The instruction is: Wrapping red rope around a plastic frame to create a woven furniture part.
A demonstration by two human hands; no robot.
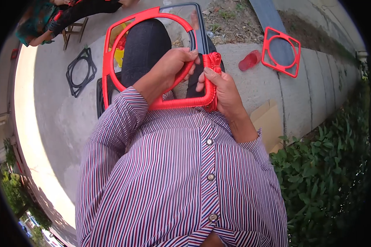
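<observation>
A rectangular frame with a round inner ring (107, 73) rests across my lap. Red cord is wound over most of it, while its upper right corner and a short stretch of the ring show bare black. My left hand (174, 68) reaches through and pinches the right side of the ring where red meets black. On the frame's right bar, my right hand (226, 91) is closed with its thumb on the red winding. A looped bundle of red cord (215, 60) hangs against that bar beside my right thumb. The undersides of my fingers are partly hidden.
A bare black frame (72, 85) lies on the concrete to the left. A red frame (279, 71) and a red cup-shaped object (250, 60) are at the right. Yellow material with red bits (119, 57) shows behind my knee. Another person (80, 14) sits far left; bushes (317, 181) grow right.
</observation>
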